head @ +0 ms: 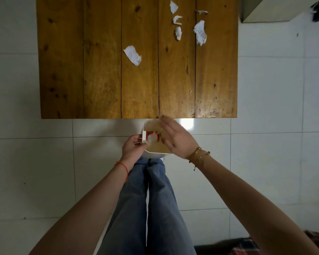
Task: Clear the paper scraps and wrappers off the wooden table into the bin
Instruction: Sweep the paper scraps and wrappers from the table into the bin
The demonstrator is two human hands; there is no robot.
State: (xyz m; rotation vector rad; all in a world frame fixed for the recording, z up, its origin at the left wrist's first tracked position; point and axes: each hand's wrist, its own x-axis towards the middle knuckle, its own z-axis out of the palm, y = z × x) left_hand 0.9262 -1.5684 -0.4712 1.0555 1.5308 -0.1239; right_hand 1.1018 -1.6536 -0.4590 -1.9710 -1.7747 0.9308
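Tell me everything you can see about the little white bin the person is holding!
The white bin looks like smooth plastic with rounded corners and an open top. It is held upright above the tiled floor, just in front of the wooden table's near edge. The left hand grips its left rim, and the right hand, blurred with its fingers spread, reaches over the opening and hides part of it. Inside lie a red-and-white wrapper and some white paper.

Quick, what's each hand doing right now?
Left hand: closed on the white bin's rim.
Right hand: open, flat over the bin, holding nothing visible.
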